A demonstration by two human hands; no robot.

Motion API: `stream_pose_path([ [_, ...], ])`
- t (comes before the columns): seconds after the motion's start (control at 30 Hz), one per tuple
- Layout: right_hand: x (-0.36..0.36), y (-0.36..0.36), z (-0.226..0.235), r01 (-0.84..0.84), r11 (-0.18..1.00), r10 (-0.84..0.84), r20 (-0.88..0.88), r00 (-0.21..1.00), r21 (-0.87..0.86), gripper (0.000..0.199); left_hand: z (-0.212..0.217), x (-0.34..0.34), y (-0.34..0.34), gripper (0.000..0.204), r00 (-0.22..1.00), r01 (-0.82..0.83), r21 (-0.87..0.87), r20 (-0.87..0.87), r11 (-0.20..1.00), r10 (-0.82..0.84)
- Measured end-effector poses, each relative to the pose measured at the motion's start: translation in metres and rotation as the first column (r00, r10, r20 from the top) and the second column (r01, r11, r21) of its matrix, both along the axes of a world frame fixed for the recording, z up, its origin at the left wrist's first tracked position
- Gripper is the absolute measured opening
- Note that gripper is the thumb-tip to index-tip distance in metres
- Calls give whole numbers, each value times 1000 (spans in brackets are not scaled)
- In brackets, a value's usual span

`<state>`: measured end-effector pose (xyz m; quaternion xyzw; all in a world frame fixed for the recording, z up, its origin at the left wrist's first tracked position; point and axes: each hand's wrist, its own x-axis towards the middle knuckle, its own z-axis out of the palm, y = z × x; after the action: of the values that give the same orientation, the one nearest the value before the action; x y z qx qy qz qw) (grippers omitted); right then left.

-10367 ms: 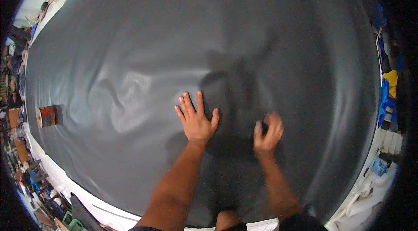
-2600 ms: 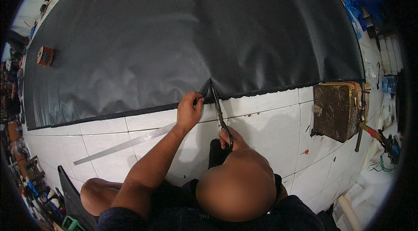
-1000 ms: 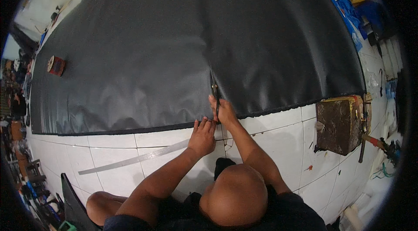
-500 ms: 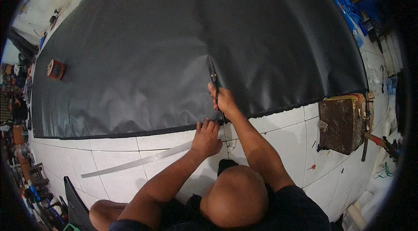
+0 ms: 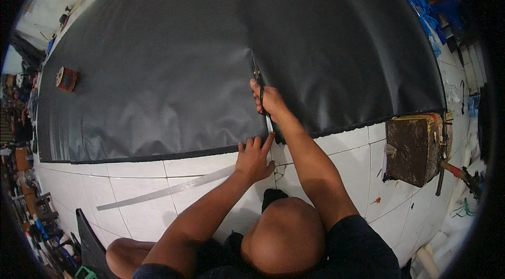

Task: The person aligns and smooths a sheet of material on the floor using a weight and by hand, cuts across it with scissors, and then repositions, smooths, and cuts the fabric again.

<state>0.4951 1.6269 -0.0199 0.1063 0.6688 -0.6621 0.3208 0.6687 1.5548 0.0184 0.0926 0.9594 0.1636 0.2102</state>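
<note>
Scissors with dark handles and slim metal blades (image 5: 261, 95) sit clenched in the right hand (image 5: 271, 101), blades pointing up along a cut in the large dark grey sheet of glossy fabric (image 5: 210, 52) spread over the white tiled floor (image 5: 347, 152). The left hand (image 5: 252, 157) lies open and flat, fingers touching the sheet's near edge, grasping nothing. A long thin metal ruler (image 5: 168, 189) lies on the tiles just beside it; a brown rusty block (image 5: 415, 147) sits well apart to the right.

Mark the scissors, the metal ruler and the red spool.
scissors (image 5: 257, 76), head view, on the blades in the cut.
metal ruler (image 5: 168, 189), head view, mid-length of the strip.
red spool (image 5: 67, 79), head view, on its side face.
</note>
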Motion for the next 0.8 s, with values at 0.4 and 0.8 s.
stream_pose_path([
  [0.4,-4,4,7,-19,998,24,74,997,-67,53,0,-7,12,94,997,-52,-38,52,998,54],
  [0.8,-4,-3,8,-22,1000,22,-7,1000,14,57,-7,-2,16,89,997,-14,-147,69,989,25],
])
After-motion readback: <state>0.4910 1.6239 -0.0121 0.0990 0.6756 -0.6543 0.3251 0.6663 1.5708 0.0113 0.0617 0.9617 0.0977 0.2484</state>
